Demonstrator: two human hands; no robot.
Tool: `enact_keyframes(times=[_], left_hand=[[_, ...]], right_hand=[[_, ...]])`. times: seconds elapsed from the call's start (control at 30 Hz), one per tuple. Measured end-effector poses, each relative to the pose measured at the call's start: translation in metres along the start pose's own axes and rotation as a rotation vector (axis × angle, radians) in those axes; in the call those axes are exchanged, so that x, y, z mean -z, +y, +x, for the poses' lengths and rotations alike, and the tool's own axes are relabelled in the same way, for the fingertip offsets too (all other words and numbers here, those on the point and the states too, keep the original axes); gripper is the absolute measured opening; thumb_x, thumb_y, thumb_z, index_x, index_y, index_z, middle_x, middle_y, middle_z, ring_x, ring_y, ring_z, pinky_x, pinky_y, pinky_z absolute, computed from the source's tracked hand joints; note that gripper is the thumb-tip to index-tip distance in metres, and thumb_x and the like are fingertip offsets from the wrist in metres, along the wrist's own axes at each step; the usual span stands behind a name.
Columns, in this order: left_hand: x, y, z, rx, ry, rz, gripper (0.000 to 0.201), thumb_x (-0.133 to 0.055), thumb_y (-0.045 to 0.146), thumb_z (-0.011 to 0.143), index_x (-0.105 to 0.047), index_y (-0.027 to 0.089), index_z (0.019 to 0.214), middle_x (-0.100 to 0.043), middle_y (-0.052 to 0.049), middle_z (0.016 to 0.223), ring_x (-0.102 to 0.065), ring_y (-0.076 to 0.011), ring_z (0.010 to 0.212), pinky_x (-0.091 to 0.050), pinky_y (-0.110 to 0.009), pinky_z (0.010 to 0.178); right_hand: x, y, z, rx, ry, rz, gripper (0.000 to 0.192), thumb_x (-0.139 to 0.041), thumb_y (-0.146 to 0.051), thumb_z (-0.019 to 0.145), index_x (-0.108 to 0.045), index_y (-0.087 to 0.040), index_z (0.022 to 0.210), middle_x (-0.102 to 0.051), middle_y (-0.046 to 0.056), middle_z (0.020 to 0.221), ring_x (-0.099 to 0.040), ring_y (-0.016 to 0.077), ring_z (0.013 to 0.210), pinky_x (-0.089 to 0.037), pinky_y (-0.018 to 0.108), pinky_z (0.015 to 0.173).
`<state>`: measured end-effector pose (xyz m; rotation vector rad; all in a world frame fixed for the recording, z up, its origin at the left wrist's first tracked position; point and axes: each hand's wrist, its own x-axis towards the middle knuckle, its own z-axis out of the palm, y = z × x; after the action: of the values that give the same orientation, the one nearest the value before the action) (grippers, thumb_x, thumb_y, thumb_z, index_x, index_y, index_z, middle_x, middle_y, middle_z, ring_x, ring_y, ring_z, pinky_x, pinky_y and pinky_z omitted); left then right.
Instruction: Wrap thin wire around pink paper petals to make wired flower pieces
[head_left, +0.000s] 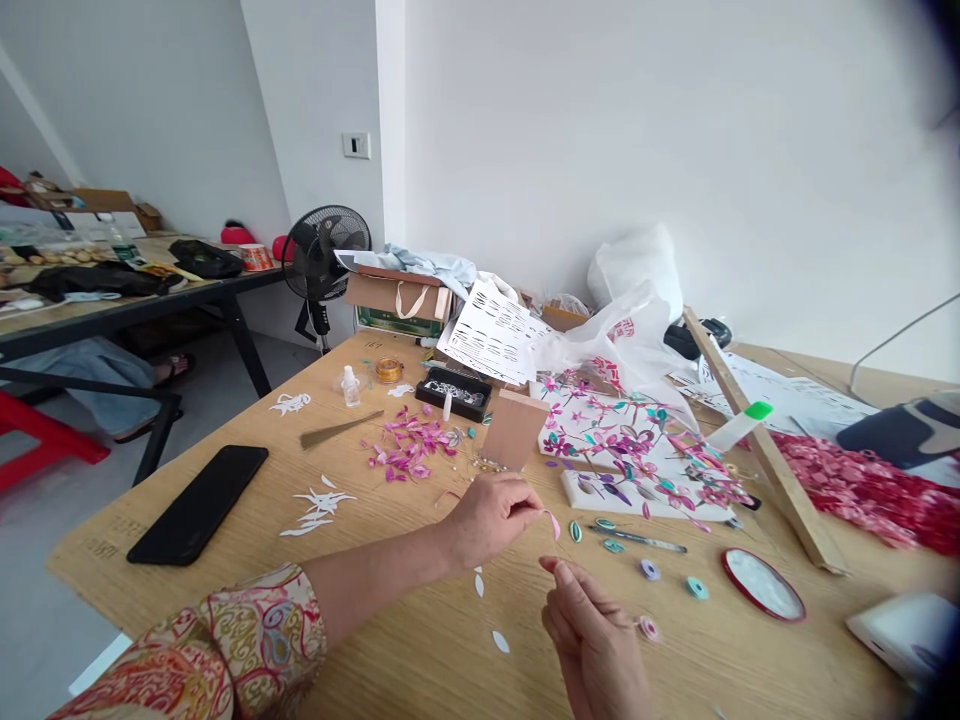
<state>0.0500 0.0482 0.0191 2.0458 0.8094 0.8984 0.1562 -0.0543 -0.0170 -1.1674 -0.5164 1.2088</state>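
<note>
My left hand reaches over the wooden table and pinches a small pink paper petal between thumb and finger. My right hand is just below it, its fingertips closed near the petal's lower end; whether they touch it is unclear. A pink quilled coil lies beside the right hand. White paper petals rest on the table under both hands. A flower artwork of pink and teal quilled pieces lies just beyond.
A black phone lies at the left, with white cut-outs, a pile of pink petals, tweezers, a red-rimmed lid and a wooden strip around. A fan and a second cluttered table stand behind.
</note>
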Motion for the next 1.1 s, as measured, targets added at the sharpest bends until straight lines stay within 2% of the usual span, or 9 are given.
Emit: enact_keyframes(times=[0.17,0.27,0.33,0.43,0.63,0.77,0.9,1.0,1.1], left_hand=[[-0.008,-0.001,0.002,0.26,-0.004,-0.362,0.007,-0.055,0.018,0.07,-0.059,0.013,0.068,-0.052,0.002,0.057,-0.047,-0.0077,0.054,-0.038,-0.018,0.053],[-0.011,-0.002,0.001,0.259,0.007,-0.407,0.008,-0.054,0.019,0.071,-0.058,0.012,0.068,-0.05,0.003,0.055,-0.047,-0.0078,0.054,-0.038,-0.018,0.053],[-0.011,-0.003,0.0,0.162,0.025,-0.267,0.008,-0.055,0.017,0.071,-0.058,0.013,0.066,-0.051,0.002,0.058,-0.046,-0.0082,0.056,-0.037,-0.019,0.054],[-0.01,-0.007,-0.003,-0.025,-0.01,0.032,0.011,-0.051,0.011,0.073,-0.059,0.015,0.067,-0.055,-0.001,0.066,-0.048,-0.0097,0.064,-0.038,-0.02,0.062],[-0.003,-0.008,-0.007,-0.238,-0.388,0.257,0.014,-0.047,0.014,0.079,-0.06,0.015,0.073,-0.057,-0.003,0.077,-0.05,-0.0122,0.075,-0.038,-0.022,0.069],[0.003,0.002,-0.011,-0.011,-0.487,-0.208,0.006,-0.057,0.014,0.071,-0.06,0.014,0.066,-0.055,0.0,0.066,-0.05,-0.0096,0.065,-0.038,-0.02,0.063],[0.006,0.005,-0.014,0.388,-0.326,-0.772,0.015,-0.065,0.026,0.064,-0.059,0.012,0.066,-0.052,0.003,0.058,-0.046,-0.0059,0.053,-0.036,-0.019,0.055],[0.007,0.001,-0.015,0.466,-0.179,-0.938,0.019,-0.07,0.025,0.059,-0.059,0.011,0.067,-0.054,0.002,0.065,-0.047,-0.0039,0.053,-0.036,-0.019,0.058],[0.008,0.0,-0.015,0.471,-0.191,-1.046,0.019,-0.07,0.023,0.06,-0.058,0.01,0.066,-0.057,-0.002,0.082,-0.05,-0.0034,0.054,-0.038,-0.021,0.061]], right_hand=[[-0.007,0.015,-0.002,-0.119,-0.048,0.3,0.022,-0.069,-0.036,0.062,-0.065,-0.017,0.072,-0.013,-0.013,0.044,-0.005,0.0034,0.039,-0.011,0.016,0.033],[-0.007,0.022,-0.002,-0.1,-0.041,0.25,0.022,-0.067,-0.039,0.063,-0.063,-0.019,0.071,-0.014,-0.013,0.043,-0.005,0.0037,0.037,-0.013,0.016,0.032],[-0.006,0.023,-0.004,-0.021,-0.012,0.051,0.024,-0.064,-0.042,0.065,-0.063,-0.019,0.071,-0.02,-0.012,0.04,-0.013,0.0037,0.034,-0.016,0.016,0.032],[-0.001,0.015,-0.008,0.232,-0.001,-0.431,0.023,-0.063,-0.041,0.066,-0.065,-0.018,0.069,-0.048,-0.004,0.045,-0.043,0.0088,0.042,-0.035,0.019,0.04],[0.02,-0.036,-0.001,0.597,-0.076,-0.996,0.02,-0.054,-0.037,0.074,-0.067,-0.022,0.071,-0.067,0.002,0.069,-0.06,0.0172,0.064,-0.045,0.022,0.056],[0.033,-0.052,0.024,0.526,-0.053,-1.021,0.022,-0.055,-0.04,0.072,-0.066,-0.021,0.069,-0.063,0.0,0.059,-0.056,0.0163,0.058,-0.042,0.022,0.051],[0.034,-0.033,0.039,0.415,-0.083,-0.802,0.025,-0.057,-0.042,0.07,-0.064,-0.019,0.062,-0.056,-0.002,0.054,-0.051,0.0135,0.054,-0.039,0.022,0.048],[0.029,-0.016,0.039,0.339,-0.133,-0.718,0.026,-0.057,-0.042,0.07,-0.063,-0.019,0.061,-0.053,-0.003,0.052,-0.046,0.0115,0.05,-0.036,0.021,0.046],[0.025,-0.008,0.035,0.291,-0.217,-0.73,0.026,-0.057,-0.042,0.071,-0.064,-0.019,0.062,-0.053,-0.003,0.053,-0.046,0.0113,0.052,-0.037,0.02,0.049]])
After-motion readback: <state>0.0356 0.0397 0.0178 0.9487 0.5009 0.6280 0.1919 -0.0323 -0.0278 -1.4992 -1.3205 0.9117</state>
